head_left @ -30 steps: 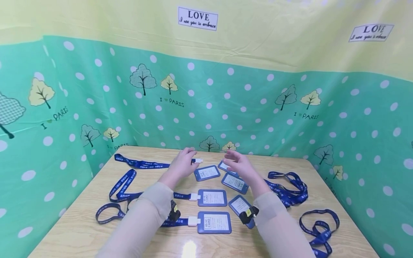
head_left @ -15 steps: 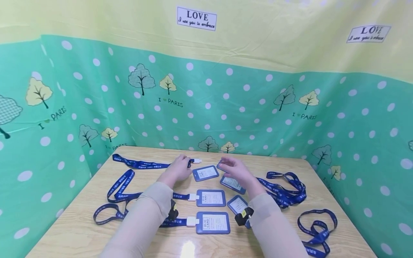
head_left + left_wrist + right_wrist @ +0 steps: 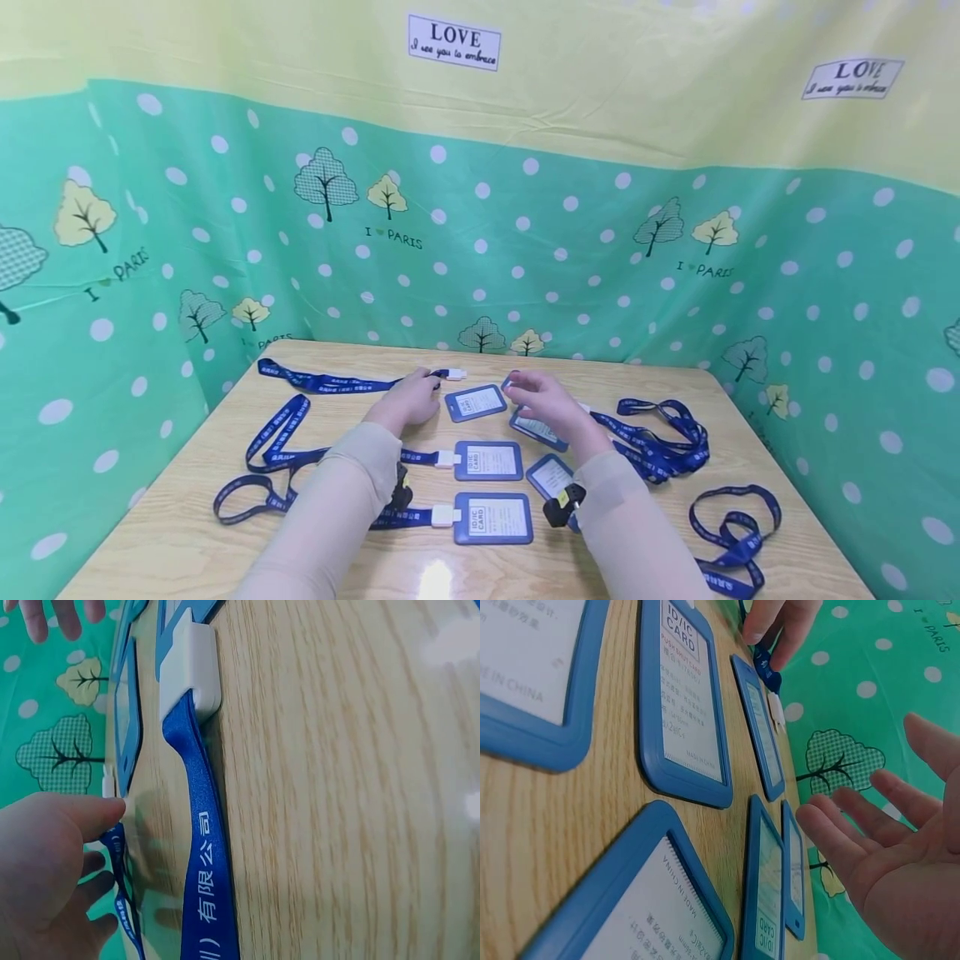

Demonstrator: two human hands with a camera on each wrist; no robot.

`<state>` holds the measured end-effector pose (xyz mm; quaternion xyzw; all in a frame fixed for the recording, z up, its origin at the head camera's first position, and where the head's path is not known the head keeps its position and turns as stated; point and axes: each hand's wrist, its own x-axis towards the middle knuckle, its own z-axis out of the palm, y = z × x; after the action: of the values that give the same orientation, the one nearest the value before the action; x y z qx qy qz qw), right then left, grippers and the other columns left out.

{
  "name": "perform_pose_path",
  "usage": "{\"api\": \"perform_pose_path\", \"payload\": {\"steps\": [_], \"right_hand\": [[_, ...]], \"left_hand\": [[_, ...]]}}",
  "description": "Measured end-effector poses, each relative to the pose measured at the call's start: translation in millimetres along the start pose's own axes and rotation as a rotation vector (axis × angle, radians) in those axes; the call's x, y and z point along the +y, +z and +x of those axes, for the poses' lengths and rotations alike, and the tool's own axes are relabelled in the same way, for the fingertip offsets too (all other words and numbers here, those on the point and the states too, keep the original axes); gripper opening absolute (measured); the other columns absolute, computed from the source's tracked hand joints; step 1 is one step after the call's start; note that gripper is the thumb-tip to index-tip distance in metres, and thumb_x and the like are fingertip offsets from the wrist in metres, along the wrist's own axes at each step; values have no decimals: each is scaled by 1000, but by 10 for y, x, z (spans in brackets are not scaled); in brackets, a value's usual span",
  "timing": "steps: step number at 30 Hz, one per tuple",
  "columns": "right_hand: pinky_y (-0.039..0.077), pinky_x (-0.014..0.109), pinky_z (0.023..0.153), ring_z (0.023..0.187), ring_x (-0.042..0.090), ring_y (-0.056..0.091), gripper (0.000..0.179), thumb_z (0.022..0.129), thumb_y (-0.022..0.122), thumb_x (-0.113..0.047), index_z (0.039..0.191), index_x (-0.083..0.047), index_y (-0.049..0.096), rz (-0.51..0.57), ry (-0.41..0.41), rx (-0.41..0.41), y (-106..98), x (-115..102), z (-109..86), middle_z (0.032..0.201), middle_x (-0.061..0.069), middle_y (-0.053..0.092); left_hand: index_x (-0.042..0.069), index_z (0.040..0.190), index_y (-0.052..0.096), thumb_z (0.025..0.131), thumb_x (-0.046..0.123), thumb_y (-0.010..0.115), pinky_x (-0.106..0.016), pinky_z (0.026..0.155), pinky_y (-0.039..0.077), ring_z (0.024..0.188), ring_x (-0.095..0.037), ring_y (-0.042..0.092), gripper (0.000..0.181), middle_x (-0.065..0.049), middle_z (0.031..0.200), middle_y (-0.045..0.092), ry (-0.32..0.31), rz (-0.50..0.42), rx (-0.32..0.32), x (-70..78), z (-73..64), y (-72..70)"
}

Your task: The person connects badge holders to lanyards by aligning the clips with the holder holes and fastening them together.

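My left hand (image 3: 408, 402) pinches the far blue lanyard (image 3: 337, 384) between thumb and fingers, just behind its white clip (image 3: 455, 375). That clip lies by a blue-framed ID card holder (image 3: 477, 403). My right hand (image 3: 551, 404), fingers loosely spread and holding nothing, hovers over two more card holders, one of them a tilted holder (image 3: 765, 885) in the right wrist view. The other, behind it (image 3: 793, 866), is mostly covered by the hand in the head view. Two holders, the middle one (image 3: 489, 461) and the front one (image 3: 493, 518), are joined to lanyards by white clips.
Another holder (image 3: 550, 477) lies slanted under my right wrist. Bundled lanyards (image 3: 660, 450) rest at the right, with a looped one (image 3: 742, 546) nearer the front. More blue straps (image 3: 273, 442) curl at the left. A green and yellow curtain (image 3: 480, 208) hangs round the wooden table (image 3: 172, 533).
My left hand has drawn back left along the far lanyard, and its white clip now shows past the fingers. My right hand has come slightly closer and lower.
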<state>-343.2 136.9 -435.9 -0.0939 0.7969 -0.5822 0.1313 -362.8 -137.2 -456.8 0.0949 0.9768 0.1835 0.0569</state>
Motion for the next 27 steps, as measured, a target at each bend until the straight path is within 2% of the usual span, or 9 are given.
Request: {"api": "perform_pose_path", "payload": {"steps": [5, 15, 20, 27], "right_hand": [[46, 52, 108, 137, 36, 48, 60, 102, 64, -30, 152, -4, 44, -5, -3, 0, 15, -9, -19, 150, 16, 49], [45, 53, 109, 136, 35, 49, 57, 102, 64, -29, 151, -5, 46, -13, 15, -9, 15, 8, -31, 148, 16, 51], [48, 50, 107, 134, 32, 51, 57, 102, 64, -29, 150, -5, 47, -47, 9, -24, 21, 7, -49, 146, 13, 54], [49, 48, 106, 132, 29, 53, 60, 100, 66, -37, 150, -10, 49, -102, 18, -68, 37, 27, -49, 146, 10, 55]], "left_hand": [[5, 153, 45, 100, 16, 59, -56, 120, 25, 148, -40, 28, 56, -18, 163, 30, -8, -40, -30, 1, -8, -10], [4, 155, 41, 101, 19, 60, -53, 121, 24, 148, -39, 31, 58, -20, 161, 33, 12, -41, -65, -73, -6, -12], [7, 152, 46, 101, 22, 61, -54, 120, 27, 146, -39, 34, 55, -19, 158, 39, -1, -34, -76, -185, 20, -5], [9, 142, 59, 104, 24, 58, -56, 116, 34, 139, -38, 45, 41, -16, 148, 52, 9, 8, -63, -241, -114, -118]]}}
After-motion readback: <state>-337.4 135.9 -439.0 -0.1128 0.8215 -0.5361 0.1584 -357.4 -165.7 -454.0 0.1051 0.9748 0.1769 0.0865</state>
